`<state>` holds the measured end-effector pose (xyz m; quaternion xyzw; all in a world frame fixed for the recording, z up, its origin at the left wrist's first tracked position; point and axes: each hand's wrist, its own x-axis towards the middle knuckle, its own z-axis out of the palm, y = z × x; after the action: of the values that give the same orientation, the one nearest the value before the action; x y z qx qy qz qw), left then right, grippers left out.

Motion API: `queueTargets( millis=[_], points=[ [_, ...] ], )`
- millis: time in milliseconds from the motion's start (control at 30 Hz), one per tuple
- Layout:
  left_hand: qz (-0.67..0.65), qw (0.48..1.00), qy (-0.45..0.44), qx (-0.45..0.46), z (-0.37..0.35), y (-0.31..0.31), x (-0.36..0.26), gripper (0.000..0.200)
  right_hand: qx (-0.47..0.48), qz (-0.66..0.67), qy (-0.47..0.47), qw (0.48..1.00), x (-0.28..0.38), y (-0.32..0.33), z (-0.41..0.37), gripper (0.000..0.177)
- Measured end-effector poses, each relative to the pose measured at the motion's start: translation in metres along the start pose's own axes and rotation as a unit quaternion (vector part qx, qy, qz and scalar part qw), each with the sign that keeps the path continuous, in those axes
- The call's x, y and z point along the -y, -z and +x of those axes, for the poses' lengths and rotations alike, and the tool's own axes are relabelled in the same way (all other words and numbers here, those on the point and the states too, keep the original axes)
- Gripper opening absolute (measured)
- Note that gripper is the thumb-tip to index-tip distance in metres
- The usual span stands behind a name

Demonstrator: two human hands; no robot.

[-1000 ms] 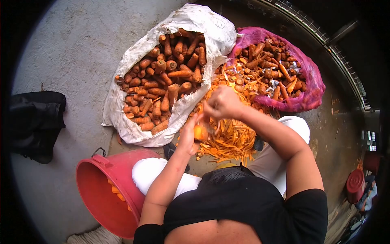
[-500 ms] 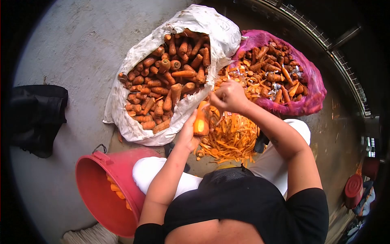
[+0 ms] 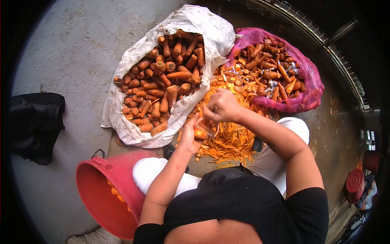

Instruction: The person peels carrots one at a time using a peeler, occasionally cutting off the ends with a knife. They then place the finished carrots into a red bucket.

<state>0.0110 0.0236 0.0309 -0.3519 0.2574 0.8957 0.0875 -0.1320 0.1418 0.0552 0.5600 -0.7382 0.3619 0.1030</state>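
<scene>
My left hand (image 3: 189,136) is wrapped round a partly peeled carrot (image 3: 200,133), bright orange at its lower end. Just above it, my right hand (image 3: 222,106) is closed in a fist on what looks like a peeler, blurred and mostly hidden against the carrot. Below both hands spreads a heap of orange carrot peelings (image 3: 233,140). A white woven sack (image 3: 213,26) lies open beyond my left hand, full of unpeeled carrots (image 3: 156,91). To its right is a pink mesh sack (image 3: 313,87) with carrots, cut ends and bits of clear plastic.
A tilted red bucket (image 3: 91,193) holding peeled carrots (image 3: 115,191) stands by my left knee. Dark boots (image 3: 36,126) are on the grey floor at far left. Another red container (image 3: 354,185) is at far right, near a drain grate (image 3: 345,67).
My right hand has moved slightly left and down, over the carrot. The carrot has tipped and is now more covered by my fingers. The whole view has shifted a little.
</scene>
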Motion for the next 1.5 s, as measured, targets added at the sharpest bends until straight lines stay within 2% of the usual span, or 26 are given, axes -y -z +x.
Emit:
queueTargets(
  millis=[67, 133, 167, 200, 267, 367, 433, 467, 500, 533, 600, 700, 967, 1067, 1233, 1300, 1333, 1400, 1467, 1500],
  points=[
    [0.040, 0.995, 0.035, 0.082, -0.013, 0.004, -0.007, 0.037, -0.020, -0.065, -0.052, 0.996, -0.024, 0.006, 0.003, 0.041],
    [0.050, 0.987, 0.055, 0.141, -0.021, 0.001, -0.008, 0.039, 0.074, -0.174, -0.086, 0.978, -0.060, 0.011, -0.002, 0.041],
    [0.038, 0.985, 0.055, 0.158, -0.023, -0.002, -0.008, 0.040, 0.061, -0.176, -0.116, 0.976, -0.078, 0.005, -0.013, 0.046],
    [0.028, 0.983, 0.055, 0.174, -0.025, -0.004, -0.010, 0.041, 0.143, -0.201, -0.212, 0.946, -0.079, 0.008, -0.014, 0.046],
    [0.051, 0.989, 0.016, 0.138, -0.024, -0.007, -0.013, 0.042, 0.097, -0.221, -0.250, 0.938, -0.075, 0.007, -0.015, 0.043],
    [0.039, 0.993, 0.000, 0.113, -0.017, -0.003, -0.015, 0.042, 0.051, -0.094, -0.293, 0.950, -0.052, 0.016, 0.001, 0.040],
    [0.025, 0.993, 0.010, 0.118, -0.014, -0.001, -0.018, 0.041, 0.052, -0.020, -0.266, 0.962, -0.033, 0.022, 0.008, 0.038],
    [0.023, 0.996, 0.010, 0.089, -0.011, 0.001, -0.017, 0.039, 0.052, 0.017, -0.252, 0.966, -0.026, 0.022, 0.009, 0.038],
    [0.021, 0.998, 0.010, 0.059, -0.005, 0.005, -0.013, 0.038, 0.027, -0.019, -0.149, 0.988, -0.024, 0.016, 0.006, 0.034],
    [0.019, 0.999, 0.012, 0.029, -0.002, 0.004, -0.011, 0.036, -0.009, -0.022, -0.087, 0.996, -0.011, 0.017, 0.009, 0.031],
    [-0.006, 1.000, 0.013, -0.007, -0.001, 0.000, -0.009, 0.033, 0.041, 0.026, -0.066, 0.997, 0.010, 0.020, 0.010, 0.031],
    [-0.022, 0.999, 0.019, -0.023, 0.005, 0.001, -0.007, 0.031, 0.029, 0.020, 0.026, 0.999, 0.017, 0.013, 0.004, 0.035],
    [-0.043, 0.998, 0.017, 0.029, 0.012, 0.013, 0.001, 0.030, 0.040, 0.036, 0.027, 0.998, 0.014, 0.009, -0.004, 0.038],
    [-0.020, 1.000, -0.015, 0.002, 0.002, -0.004, -0.001, 0.031, 0.036, 0.047, 0.020, 0.998, 0.010, 0.006, -0.005, 0.039],
    [0.004, 0.999, -0.032, 0.031, 0.001, -0.010, -0.010, 0.034, 0.019, 0.048, 0.007, 0.999, 0.000, -0.005, -0.004, 0.040],
    [0.073, 0.996, -0.041, 0.034, -0.003, -0.007, -0.011, 0.037, 0.038, -0.002, -0.101, 0.994, -0.015, 0.000, -0.001, 0.042],
    [0.089, 0.994, -0.017, 0.060, -0.008, -0.004, -0.010, 0.039, 0.046, -0.027, -0.156, 0.986, -0.028, 0.003, 0.001, 0.043],
    [0.118, 0.986, 0.030, 0.114, -0.014, 0.002, -0.004, 0.042, 0.106, -0.200, -0.149, 0.963, -0.068, 0.023, 0.004, 0.046],
    [0.093, 0.985, 0.047, 0.138, -0.022, -0.007, -0.007, 0.045, 0.111, -0.218, -0.290, 0.925, -0.094, 0.029, -0.007, 0.048],
    [0.085, 0.986, 0.046, 0.137, -0.022, -0.007, -0.008, 0.045, 0.065, -0.266, -0.270, 0.923, -0.092, 0.032, -0.008, 0.047]
  ],
)
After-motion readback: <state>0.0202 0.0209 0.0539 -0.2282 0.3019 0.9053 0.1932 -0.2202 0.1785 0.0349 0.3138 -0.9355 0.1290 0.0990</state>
